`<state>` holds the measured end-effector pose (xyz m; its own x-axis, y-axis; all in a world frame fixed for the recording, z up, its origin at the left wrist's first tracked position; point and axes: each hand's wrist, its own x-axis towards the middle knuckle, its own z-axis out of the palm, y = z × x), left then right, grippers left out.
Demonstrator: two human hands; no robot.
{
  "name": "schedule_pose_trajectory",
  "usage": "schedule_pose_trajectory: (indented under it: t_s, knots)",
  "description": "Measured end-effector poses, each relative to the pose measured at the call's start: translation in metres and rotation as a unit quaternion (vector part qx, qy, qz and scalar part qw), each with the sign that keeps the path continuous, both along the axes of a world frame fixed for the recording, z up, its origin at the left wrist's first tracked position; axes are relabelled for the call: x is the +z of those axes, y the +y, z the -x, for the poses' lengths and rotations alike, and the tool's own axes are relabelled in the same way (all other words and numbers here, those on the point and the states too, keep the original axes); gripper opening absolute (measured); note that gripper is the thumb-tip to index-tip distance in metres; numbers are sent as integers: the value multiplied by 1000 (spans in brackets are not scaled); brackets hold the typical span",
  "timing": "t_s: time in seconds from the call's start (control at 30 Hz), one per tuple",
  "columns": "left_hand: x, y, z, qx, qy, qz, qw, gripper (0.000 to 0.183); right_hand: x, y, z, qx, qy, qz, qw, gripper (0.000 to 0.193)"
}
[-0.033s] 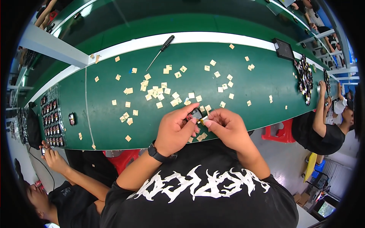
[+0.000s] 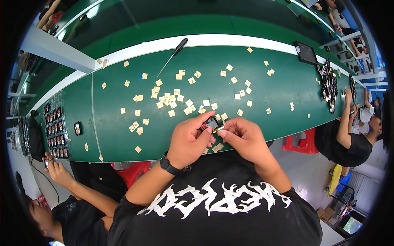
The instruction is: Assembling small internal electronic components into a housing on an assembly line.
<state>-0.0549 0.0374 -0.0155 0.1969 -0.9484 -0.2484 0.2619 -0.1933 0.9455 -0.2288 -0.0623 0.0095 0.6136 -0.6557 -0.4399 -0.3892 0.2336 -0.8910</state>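
Note:
My left hand (image 2: pixel 189 137), with a black watch on its wrist, grips a small black electronic device (image 2: pixel 210 122) at the table's near edge. From the right, my right hand (image 2: pixel 247 139) pinches a small silver piece with a yellow edge (image 2: pixel 220 128), which sits against the device's side. Whether the piece is attached to the device is too small to make out. Scattered on the green table around and beyond my hands are many small cream paper squares (image 2: pixel 167 99).
A black-handled screwdriver (image 2: pixel 177 48) lies toward the back. A single black device (image 2: pixel 78 128) is left, beside a clear tray (image 2: pixel 68 143) of similar ones. On the right are a black tray (image 2: pixel 306 53) and piled black parts (image 2: pixel 329 88). Co-workers sit on both sides.
My right fingers have shifted very slightly at the silver piece. My left hand and the device stay in place.

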Motion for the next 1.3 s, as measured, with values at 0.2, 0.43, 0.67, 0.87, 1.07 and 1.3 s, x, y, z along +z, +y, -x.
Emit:
schedule_pose_trajectory:
  t_s: [0.2,0.43,0.67,0.87,1.07,1.3]
  knots:
    - [-3,2,5,28,-36,2,999,39,-6,2,-6,-59,-57,-25,996,10]
    - [-9,2,3,1,-75,15,997,37,7,7,-15,-52,-33,19,998,8]
    - [-3,0,1,-15,-96,68,993,50,1,7,-16,-49,-13,85,995,8]
    - [-5,0,2,-10,-92,78,993,52,3,5,-16,-27,-1,169,985,10]
    - [-3,1,-1,-24,-128,86,988,51,1,4,-16,10,0,209,978,11]
    - [-8,1,-3,-31,-135,87,986,53,-6,5,-18,-81,-75,-23,994,14]
